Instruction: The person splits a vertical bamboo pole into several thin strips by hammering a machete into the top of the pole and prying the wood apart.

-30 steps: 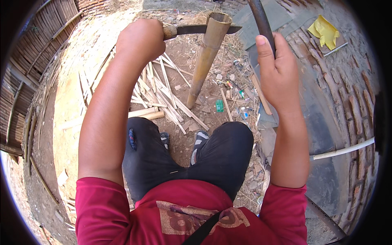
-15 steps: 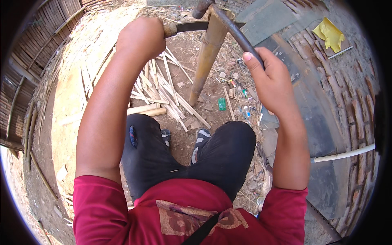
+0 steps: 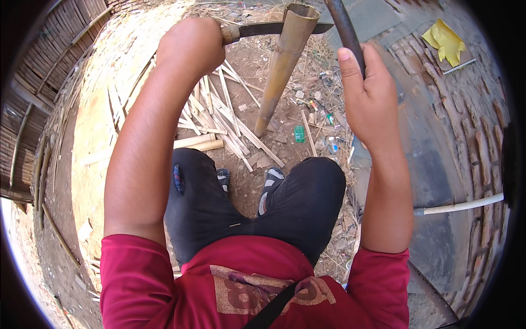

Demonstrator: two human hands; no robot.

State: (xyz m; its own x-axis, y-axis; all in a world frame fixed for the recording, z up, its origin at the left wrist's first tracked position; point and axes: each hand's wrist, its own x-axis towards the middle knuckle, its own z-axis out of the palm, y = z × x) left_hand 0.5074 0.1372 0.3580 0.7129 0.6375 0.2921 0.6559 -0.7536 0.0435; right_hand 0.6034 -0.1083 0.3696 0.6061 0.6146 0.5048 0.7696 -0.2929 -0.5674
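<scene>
My left hand (image 3: 192, 48) is closed around the wooden handle of a machete (image 3: 257, 29). Its dark blade runs across the upper end of an upright bamboo pole (image 3: 282, 68), a little below the rim, and the tip sticks out on the right. The pole is hollow and leans slightly, its foot on the ground among debris. To the right of the pole, my right hand (image 3: 370, 96) grips the dark shaft of a hammer (image 3: 345, 26), thumb along it. The hammer's head lies beyond the upper edge of the view.
Split bamboo strips (image 3: 219, 118) lie heaped left of the pole. Litter and a green plastic piece (image 3: 299, 134) dot the dirt. Dark sheets (image 3: 424, 148) and a brick wall (image 3: 460, 126) are at right, with a yellow wrapper (image 3: 445, 43). A woven bamboo wall (image 3: 49, 60) stands far left.
The hammer has come up off the pole's top, its head leaving view; my right hand has risen and turned its shaft steeper. My left hand and the machete stay nearly in place.
</scene>
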